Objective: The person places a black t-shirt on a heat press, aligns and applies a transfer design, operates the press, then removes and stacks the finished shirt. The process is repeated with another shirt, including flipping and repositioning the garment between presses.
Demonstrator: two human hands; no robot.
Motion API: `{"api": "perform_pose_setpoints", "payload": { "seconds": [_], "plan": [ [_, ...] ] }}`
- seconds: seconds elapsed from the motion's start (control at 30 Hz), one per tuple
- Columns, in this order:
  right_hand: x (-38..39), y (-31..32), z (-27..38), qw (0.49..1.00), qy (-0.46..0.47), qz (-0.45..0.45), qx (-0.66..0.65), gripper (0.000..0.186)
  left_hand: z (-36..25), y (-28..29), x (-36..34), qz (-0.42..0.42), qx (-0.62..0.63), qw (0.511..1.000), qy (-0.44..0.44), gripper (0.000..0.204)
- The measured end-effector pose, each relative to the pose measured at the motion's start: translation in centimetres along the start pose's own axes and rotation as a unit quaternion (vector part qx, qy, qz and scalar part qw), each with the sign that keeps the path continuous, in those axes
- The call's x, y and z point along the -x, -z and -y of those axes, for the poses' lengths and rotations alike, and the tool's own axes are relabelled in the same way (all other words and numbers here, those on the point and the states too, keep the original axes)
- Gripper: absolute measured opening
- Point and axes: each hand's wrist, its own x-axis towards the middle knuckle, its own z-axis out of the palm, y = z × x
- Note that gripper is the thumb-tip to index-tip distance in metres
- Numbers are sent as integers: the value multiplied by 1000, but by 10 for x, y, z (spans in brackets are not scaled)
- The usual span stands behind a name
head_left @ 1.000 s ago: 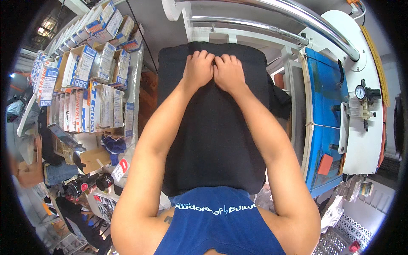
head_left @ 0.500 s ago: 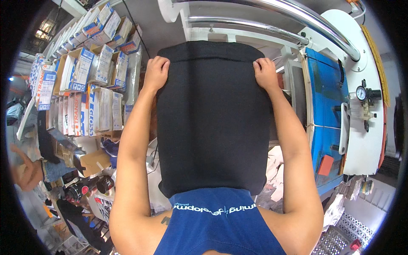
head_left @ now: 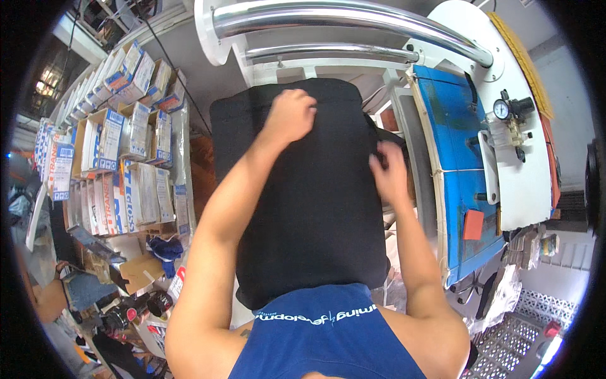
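Observation:
A black garment (head_left: 309, 208) lies flat over the platen of a press, reaching from the far end down to my blue shirt. My left hand (head_left: 290, 115) rests on the cloth near its far edge, fingers curled loosely against the fabric. My right hand (head_left: 388, 172) sits at the garment's right edge, fingers spread and touching the cloth there. Neither hand lifts the cloth off the platen.
A white machine with chrome bars (head_left: 353, 16) stands beyond the platen. A blue panel (head_left: 464, 164) and a pressure gauge (head_left: 502, 110) are on the right. Shelves of boxes (head_left: 120, 151) fill the left, with clutter on the floor below.
My hands went from together at the far middle, out to the top corners, and now the left is at the top middle while the right has slid down the right edge.

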Motion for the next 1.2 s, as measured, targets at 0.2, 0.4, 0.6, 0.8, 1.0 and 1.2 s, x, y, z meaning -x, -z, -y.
{"api": "perform_pose_setpoints", "payload": {
  "seconds": [0.2,0.4,0.6,0.8,1.0,1.2],
  "plan": [
    [223,61,56,972,-181,147,12,86,-35,-71,-61,168,-49,979,101,30],
    [263,76,53,962,-247,111,-37,83,-22,-76,-88,238,-13,958,161,39],
    [262,69,41,973,-218,71,-34,74,-24,-75,-89,254,-9,946,200,42],
    [262,65,43,972,-225,63,-28,72,-18,-79,-85,254,7,943,216,45],
    [262,63,39,970,-232,64,-44,78,-28,-69,-73,240,-42,939,244,45],
    [266,62,27,959,-256,77,-99,68,11,12,44,-91,-19,979,182,30]
  ]
}}
